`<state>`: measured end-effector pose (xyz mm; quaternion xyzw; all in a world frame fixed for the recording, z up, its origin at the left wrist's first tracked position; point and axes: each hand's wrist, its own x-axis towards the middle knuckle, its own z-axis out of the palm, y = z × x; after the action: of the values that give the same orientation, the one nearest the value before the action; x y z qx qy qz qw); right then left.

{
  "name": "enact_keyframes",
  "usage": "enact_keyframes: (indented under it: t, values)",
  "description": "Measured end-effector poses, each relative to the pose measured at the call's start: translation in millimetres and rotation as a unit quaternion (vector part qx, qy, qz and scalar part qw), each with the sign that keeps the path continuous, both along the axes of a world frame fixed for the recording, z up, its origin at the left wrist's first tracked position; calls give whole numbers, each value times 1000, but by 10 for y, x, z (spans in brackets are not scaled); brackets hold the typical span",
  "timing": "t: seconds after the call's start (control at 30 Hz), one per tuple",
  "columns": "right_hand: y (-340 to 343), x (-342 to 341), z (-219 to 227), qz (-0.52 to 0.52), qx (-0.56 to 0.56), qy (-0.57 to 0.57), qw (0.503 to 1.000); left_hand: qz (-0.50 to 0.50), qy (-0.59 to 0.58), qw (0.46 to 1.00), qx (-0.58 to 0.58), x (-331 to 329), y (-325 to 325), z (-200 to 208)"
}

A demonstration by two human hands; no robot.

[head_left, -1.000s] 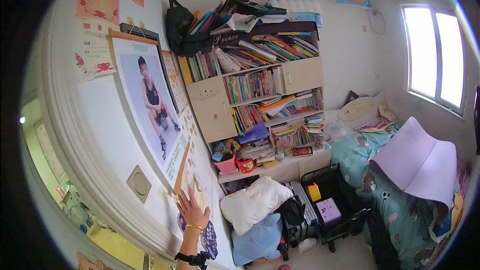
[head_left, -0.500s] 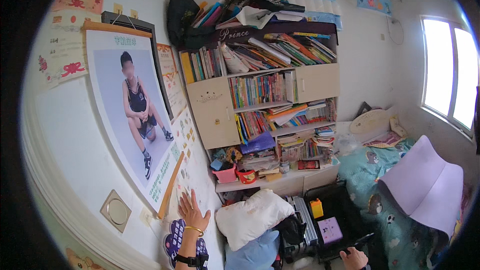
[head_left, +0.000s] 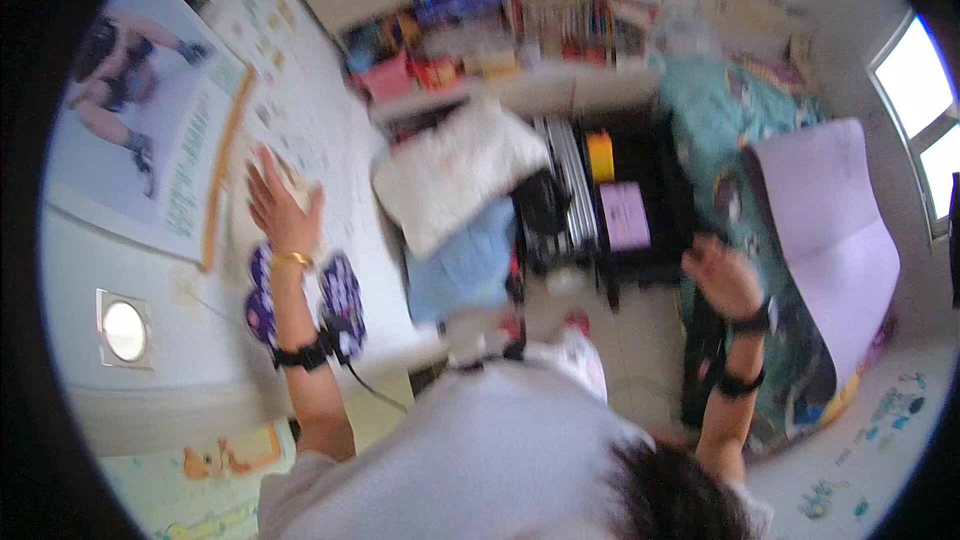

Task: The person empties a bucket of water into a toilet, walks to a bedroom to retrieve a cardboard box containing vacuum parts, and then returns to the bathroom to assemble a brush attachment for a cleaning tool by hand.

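Observation:
My left hand (head_left: 284, 208) is raised in front of the white wall, fingers stretched out and apart, with nothing in it. It is just right of the lower wooden rod (head_left: 228, 168) of a hanging poster (head_left: 150, 110); whether it touches the wall I cannot tell. Behind my left forearm shows a dark purple, rounded wall decoration (head_left: 343, 295). My right hand (head_left: 728, 278) hovers beside the bed, near an open black suitcase (head_left: 655, 165). Its fingers look bent and are smeared by motion; I see nothing held. A lilac box (head_left: 625, 215) and a yellow item (head_left: 600, 157) lie in the suitcase.
A white pillow (head_left: 460, 170) and a blue cushion (head_left: 465, 260) are piled by the wall, next to a silver case (head_left: 565, 190). A bookshelf (head_left: 560, 20) fills the back. On the right, a lilac mat (head_left: 830, 210) lies across the bed's teal bedding (head_left: 700, 120).
The view has tipped downward, bringing my torso and forearms into sight. Both hands appear higher in the picture; the right hand now shows fully beside the bed. My left hand stays spread near the wall.

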<state>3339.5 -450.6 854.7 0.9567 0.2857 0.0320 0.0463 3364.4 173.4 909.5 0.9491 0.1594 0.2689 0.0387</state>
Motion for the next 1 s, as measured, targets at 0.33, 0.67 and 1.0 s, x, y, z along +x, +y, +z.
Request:
enact_keyframes:
  t: [0.33,0.67,1.0]
  values:
    - [649,1034,558,71,219,199,953,-9,41,998,-54,-486,-600,-241]
    - [1876,1483,-554,0,189,370,910,127,67,990,-3,-773,273,-371]
    - [1810,1942,-1416,173,239,286,911,115,105,985,77,-753,672,-648]
